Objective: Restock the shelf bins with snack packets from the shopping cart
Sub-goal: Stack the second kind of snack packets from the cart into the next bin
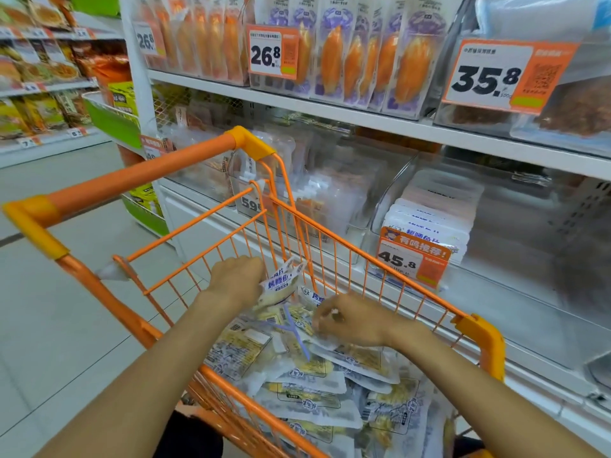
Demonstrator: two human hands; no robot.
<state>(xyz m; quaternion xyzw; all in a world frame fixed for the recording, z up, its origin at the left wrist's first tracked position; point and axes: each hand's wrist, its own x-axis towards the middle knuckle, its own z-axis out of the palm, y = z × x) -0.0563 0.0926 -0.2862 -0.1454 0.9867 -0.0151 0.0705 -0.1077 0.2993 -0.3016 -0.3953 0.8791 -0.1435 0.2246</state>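
Cart [334, 239] was still heaped with packets [317, 388], so most restocking remained. Our left hand [236, 280] gripped a small bunch [281, 285] above the pile; right hand [347, 320] had fingers curled, pinching another packet. The 45.8 bin [426, 209] looked part full.

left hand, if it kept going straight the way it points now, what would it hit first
The left hand already holds a few snack packets and points forward and right. Going on, it would probably meet the cart's orange wire wall first, with the clear shelf bins behind it. Depth is hard to judge from this one view.
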